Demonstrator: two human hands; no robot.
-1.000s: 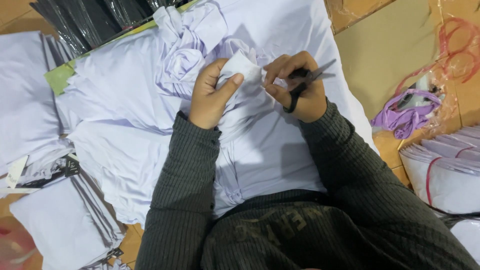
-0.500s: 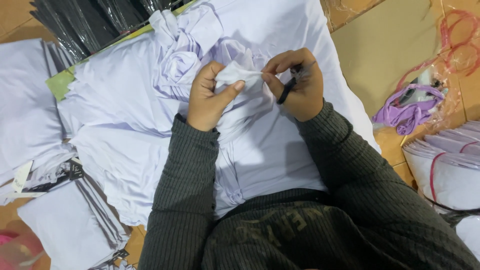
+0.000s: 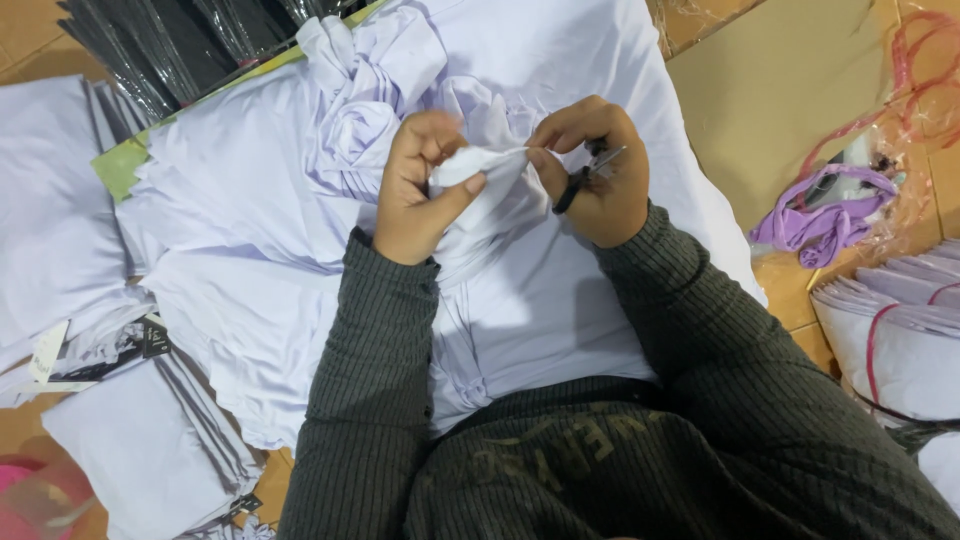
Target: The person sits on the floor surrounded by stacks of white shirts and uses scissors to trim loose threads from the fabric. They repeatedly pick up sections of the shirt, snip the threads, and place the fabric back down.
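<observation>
A white garment (image 3: 560,300) lies spread across my lap and over a pile of the same cloth. My left hand (image 3: 420,190) pinches a raised fold of this garment between thumb and fingers. My right hand (image 3: 595,175) pinches the same fold from the other side and also holds small black-handled scissors (image 3: 585,180), mostly hidden in the palm. The two hands are close together, about a finger's width apart, above the bunched cloth (image 3: 370,110).
Folded white garments (image 3: 140,450) are stacked at lower left, more white cloth (image 3: 50,220) at far left. Black packed items (image 3: 170,45) lie at the top left. At right sit a cardboard sheet (image 3: 780,90), a purple strap bundle (image 3: 820,210) and tied white stacks (image 3: 890,340).
Both hands have shifted slightly to the left with the fold. The scissors, earlier sticking out from my right hand, are now tucked into the palm while its fingers pinch the cloth.
</observation>
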